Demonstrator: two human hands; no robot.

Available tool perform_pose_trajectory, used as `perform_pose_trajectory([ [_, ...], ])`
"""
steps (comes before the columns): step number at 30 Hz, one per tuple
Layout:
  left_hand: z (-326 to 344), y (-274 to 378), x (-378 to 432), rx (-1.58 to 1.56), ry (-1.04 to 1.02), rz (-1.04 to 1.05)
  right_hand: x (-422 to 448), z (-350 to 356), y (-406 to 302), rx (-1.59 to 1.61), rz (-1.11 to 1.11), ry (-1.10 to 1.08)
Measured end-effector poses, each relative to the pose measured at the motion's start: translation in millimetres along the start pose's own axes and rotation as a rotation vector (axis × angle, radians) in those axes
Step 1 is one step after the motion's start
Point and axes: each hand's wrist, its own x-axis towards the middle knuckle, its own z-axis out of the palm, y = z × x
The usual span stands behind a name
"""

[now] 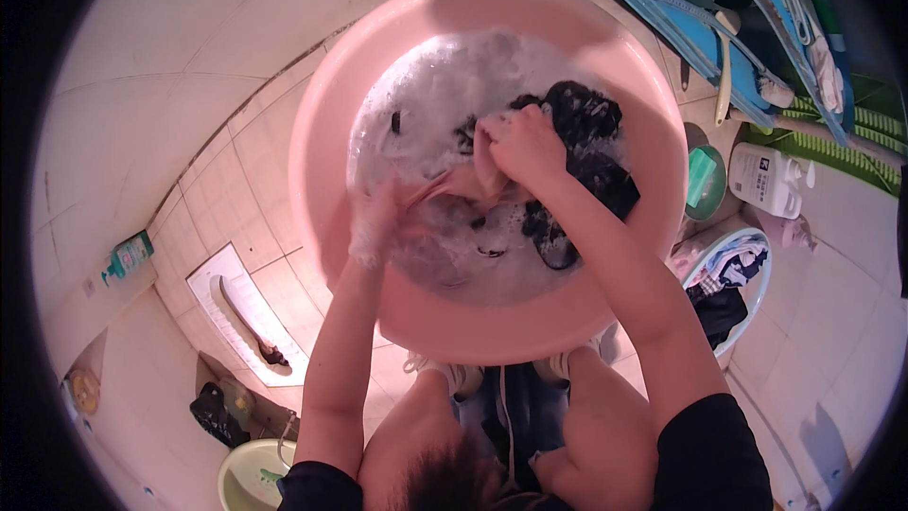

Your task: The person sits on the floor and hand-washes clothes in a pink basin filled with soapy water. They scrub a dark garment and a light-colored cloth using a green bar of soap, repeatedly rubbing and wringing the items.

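A large pink plastic basin (pixel 489 333) stands before me, holding cloudy, sudsy water. My right hand (pixel 523 145) grips a pinkish wet cloth (pixel 464 184) near the middle of the basin. Toward the left wall of the basin, my left hand (pixel 376 216) is blurred, with suds on the wrist; the cloth stretches toward it, but its fingers and hold are unclear. Black wet fabric (pixel 585 117) floats behind and to the right of my right hand, and more lies by my right forearm. Small dark pieces show in the suds.
At right stand a white pump bottle (pixel 762 179), a green bowl (pixel 716 195) with a green bar, and a light-blue basin of clothes (pixel 762 298). Brushes hang on a blue rack (pixel 681 21). A squat toilet (pixel 248 319) and a yellow-green basin (pixel 237 472) are at left.
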Motion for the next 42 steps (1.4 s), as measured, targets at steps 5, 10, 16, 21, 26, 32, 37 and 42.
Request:
perform_pose_trajectory([
  [5, 22, -34, 8, 1.013, 0.025, 0.828, -27, 82, 23, -0.297, -0.278, 0.126],
  [10, 52, -61, -3, 1.239, -0.120, 0.824, 1, 65, 28, -0.224, -0.294, -0.285],
  [16, 40, -41, 2, 1.182, -0.140, 0.480, 15, -15, 48, -0.377, -0.303, 0.400],
  [21, 38, -10, 35, 1.035, 0.233, 1.064, 41, -4, 92, -0.004, 0.131, 0.053],
  [26, 57, -4, 56, 0.909, -0.210, 0.341, 43, 31, 112, 0.637, 0.256, -0.410],
  [32, 68, -42, 31, 0.255, -0.454, -0.026, -20, 77, 114, 1.309, 0.526, -0.456],
  [37, 65, -61, 2, -0.078, -0.522, -0.301, -62, 88, 131, 1.637, 0.633, -0.539],
  [42, 54, -52, -33, -0.405, -0.586, -0.555, -94, 79, 128, 1.996, 0.189, -0.739],
])
